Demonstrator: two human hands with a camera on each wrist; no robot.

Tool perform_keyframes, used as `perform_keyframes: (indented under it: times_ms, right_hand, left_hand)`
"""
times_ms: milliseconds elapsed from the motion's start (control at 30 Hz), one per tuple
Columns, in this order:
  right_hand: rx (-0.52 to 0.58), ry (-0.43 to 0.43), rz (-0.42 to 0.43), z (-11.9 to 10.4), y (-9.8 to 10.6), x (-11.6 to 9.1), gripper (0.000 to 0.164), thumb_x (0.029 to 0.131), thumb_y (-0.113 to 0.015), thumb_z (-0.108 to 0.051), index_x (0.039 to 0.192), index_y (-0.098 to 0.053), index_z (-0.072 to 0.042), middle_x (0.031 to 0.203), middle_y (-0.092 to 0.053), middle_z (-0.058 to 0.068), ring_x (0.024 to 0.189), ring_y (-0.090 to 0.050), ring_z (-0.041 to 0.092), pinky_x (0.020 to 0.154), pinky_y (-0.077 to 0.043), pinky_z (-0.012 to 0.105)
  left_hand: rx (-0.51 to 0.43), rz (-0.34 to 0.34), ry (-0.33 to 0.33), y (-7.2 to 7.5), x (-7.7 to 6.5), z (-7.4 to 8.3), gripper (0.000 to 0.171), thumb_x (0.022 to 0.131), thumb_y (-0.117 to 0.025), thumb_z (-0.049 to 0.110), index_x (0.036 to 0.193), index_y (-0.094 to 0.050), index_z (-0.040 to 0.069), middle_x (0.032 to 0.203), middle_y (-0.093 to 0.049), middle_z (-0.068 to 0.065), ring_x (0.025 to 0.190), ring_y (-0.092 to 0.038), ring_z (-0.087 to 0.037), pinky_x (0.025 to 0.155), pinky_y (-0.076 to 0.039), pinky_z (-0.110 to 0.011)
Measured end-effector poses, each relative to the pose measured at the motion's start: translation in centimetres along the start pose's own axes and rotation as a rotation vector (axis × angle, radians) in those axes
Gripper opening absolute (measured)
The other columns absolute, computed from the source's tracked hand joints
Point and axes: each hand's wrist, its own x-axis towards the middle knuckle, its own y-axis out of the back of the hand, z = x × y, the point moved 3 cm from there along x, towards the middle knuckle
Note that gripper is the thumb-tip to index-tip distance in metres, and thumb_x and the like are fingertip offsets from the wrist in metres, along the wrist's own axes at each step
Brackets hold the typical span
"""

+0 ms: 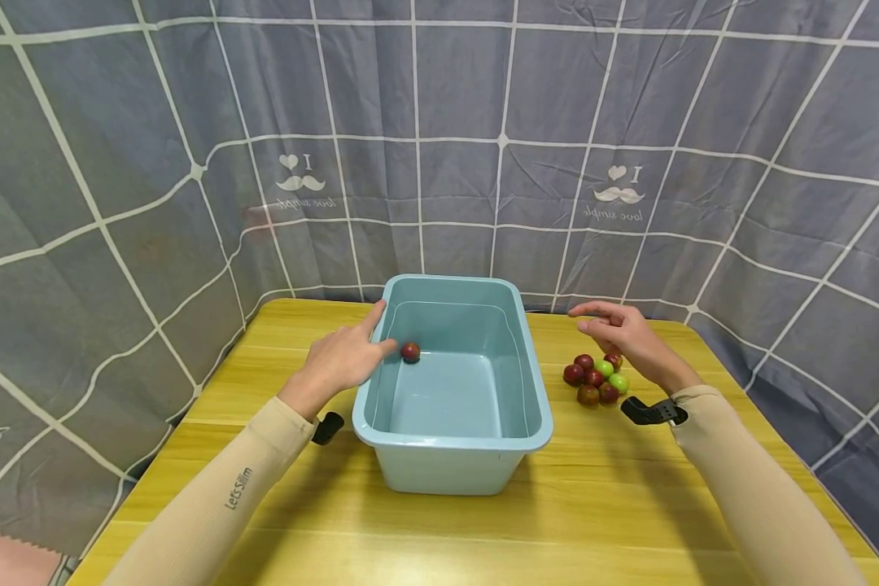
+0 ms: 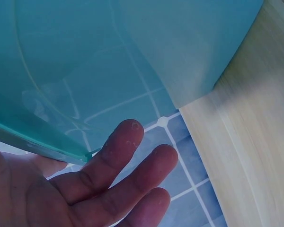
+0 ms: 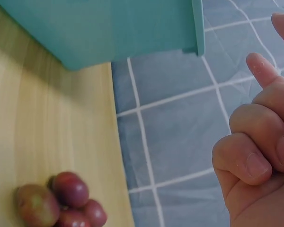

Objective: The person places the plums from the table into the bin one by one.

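My left hand (image 1: 343, 358) rests at the left rim of a light blue plastic basin (image 1: 450, 443), its index finger along the rim and its thumb over the inner side. In the left wrist view, the other fingers (image 2: 132, 182) hang relaxed outside the wall. Inside the basin, a dark red plum (image 1: 410, 352) lies near the left wall. My right hand (image 1: 633, 342) hovers beside a cluster of dark red plums (image 1: 588, 395) and green fruits (image 1: 618, 382). Its index finger and thumb stand apart with nothing between them; in the right wrist view, the other fingers (image 3: 248, 158) are curled in.
Basin and fruit stand on a yellow wood-grain table (image 1: 439, 533). A grey curtain (image 1: 454, 187) with white grid lines hangs behind the table and along both sides. Black straps (image 1: 652, 411) sit at the wrists over beige sleeves.
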Motion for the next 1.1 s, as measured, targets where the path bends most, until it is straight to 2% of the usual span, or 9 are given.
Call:
perform_keyframes:
  times_ms: [133,333,500,833,1100]
  right_hand:
    - [0.033,-0.026,0.017,1.2,0.6,-0.8,0.031,0.103,-0.058,-0.027,0.129,-0.062,-0.011,0.062,-0.034,0.003,0.052,-0.030,0.027,0.049,-0.041,0.033]
    - [0.109,-0.032,0.021,2.8,1.4,-1.9,0.027,0.104,-0.055,-0.023,0.128,-0.061,-0.013,0.063,-0.031,0.001,0.056,-0.023,0.033,0.051,-0.032,0.034]
    - [0.172,-0.023,0.021,4.2,1.9,-2.7,0.025,0.105,-0.052,-0.018,0.128,-0.061,-0.014,0.064,-0.031,0.003,0.056,-0.022,0.029,0.053,-0.022,0.039]
    - [0.249,-0.038,0.061,6.9,2.5,-4.2,0.024,0.106,-0.051,-0.016,0.128,-0.061,-0.014,0.063,-0.031,0.005,0.059,-0.022,0.031,0.060,-0.019,0.044]
    - [0.282,-0.098,0.104,9.3,2.9,-5.2,0.023,0.105,-0.053,-0.014,0.127,-0.060,-0.011,0.064,-0.030,0.004,0.060,-0.023,0.029,0.061,-0.019,0.043]
  left_hand:
    - [-0.005,0.001,0.000,-0.1,0.1,0.0,0.080,0.096,-0.042,0.055,0.164,-0.006,0.032,0.130,-0.064,-0.019,0.085,-0.063,-0.030,0.056,-0.044,-0.038]
    - [-0.011,-0.002,0.000,0.0,0.1,0.0,0.080,0.097,-0.042,0.055,0.164,-0.006,0.032,0.132,-0.063,-0.019,0.086,-0.063,-0.030,0.056,-0.044,-0.039]
    - [-0.015,-0.005,-0.001,-0.1,0.0,-0.1,0.080,0.097,-0.042,0.055,0.164,-0.005,0.032,0.131,-0.064,-0.019,0.087,-0.063,-0.030,0.056,-0.044,-0.039]
    - [-0.006,-0.008,0.004,-0.3,0.0,-0.1,0.080,0.097,-0.041,0.056,0.164,-0.004,0.033,0.137,-0.061,-0.018,0.097,-0.065,-0.032,0.058,-0.045,-0.038]
    - [-0.006,-0.004,0.003,-0.2,0.0,-0.1,0.080,0.097,-0.041,0.056,0.164,-0.004,0.033,0.137,-0.061,-0.018,0.094,-0.065,-0.031,0.058,-0.045,-0.038]
